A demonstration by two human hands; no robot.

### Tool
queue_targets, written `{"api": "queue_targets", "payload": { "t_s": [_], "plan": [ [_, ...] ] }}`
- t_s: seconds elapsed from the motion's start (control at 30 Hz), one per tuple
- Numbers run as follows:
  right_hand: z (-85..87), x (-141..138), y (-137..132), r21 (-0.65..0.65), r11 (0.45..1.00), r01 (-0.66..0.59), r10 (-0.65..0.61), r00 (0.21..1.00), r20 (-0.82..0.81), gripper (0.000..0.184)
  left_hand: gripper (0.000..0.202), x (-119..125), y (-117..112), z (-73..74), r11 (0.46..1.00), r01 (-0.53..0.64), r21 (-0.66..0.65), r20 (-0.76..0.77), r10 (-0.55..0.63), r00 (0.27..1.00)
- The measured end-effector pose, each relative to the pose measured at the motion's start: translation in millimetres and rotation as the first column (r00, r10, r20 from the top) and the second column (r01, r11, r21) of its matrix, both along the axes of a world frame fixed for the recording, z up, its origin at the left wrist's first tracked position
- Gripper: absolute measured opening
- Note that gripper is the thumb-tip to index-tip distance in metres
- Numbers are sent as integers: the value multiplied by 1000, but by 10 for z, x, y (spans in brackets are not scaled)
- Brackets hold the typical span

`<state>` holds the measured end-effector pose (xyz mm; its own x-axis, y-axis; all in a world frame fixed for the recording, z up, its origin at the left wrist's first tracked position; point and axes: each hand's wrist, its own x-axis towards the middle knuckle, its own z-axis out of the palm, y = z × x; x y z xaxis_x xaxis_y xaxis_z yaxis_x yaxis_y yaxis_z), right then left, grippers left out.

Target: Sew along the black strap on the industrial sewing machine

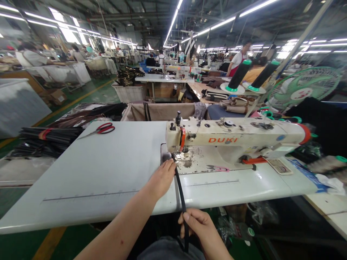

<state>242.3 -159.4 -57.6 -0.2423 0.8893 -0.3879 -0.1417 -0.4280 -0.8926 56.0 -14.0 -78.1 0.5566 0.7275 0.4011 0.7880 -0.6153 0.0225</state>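
A narrow black strap runs from the sewing machine's presser foot down over the table's front edge towards my lap. My left hand rests beside the presser foot, fingers together and closed on the strap's far end; the fingertips partly hide that end. Below the table edge, my right hand pinches the same strap between thumb and fingers. The white sewing machine stands over the strap, its needle area just past my left fingertips.
Red-handled scissors lie at the table's back left. Pink thread snips rest on the machine bed. Bundled black strips are stacked at left. A beige fabric bin stands behind, a green fan at right. People work farther back.
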Motion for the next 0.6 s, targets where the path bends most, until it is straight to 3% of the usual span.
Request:
{"api": "queue_targets", "payload": {
  "t_s": [0.2, 0.43, 0.6],
  "plan": [
    [63, 33, 16, 112, 994, 9, -11, 1000, 13, 44, 32, -20, -20, -40, 1000, -12, -10, 16, 13, 1000],
    [199, 88, -16, 193, 973, -125, 120, 992, 41, 49, 26, -33, -67, 102, 998, 56, 8, 37, -56, 998],
    [325, 46, 24, 331, 935, -125, 106, 991, 76, 39, 25, -20, -65, 152, 998, 44, -39, 36, -43, 998]
  ]
}}
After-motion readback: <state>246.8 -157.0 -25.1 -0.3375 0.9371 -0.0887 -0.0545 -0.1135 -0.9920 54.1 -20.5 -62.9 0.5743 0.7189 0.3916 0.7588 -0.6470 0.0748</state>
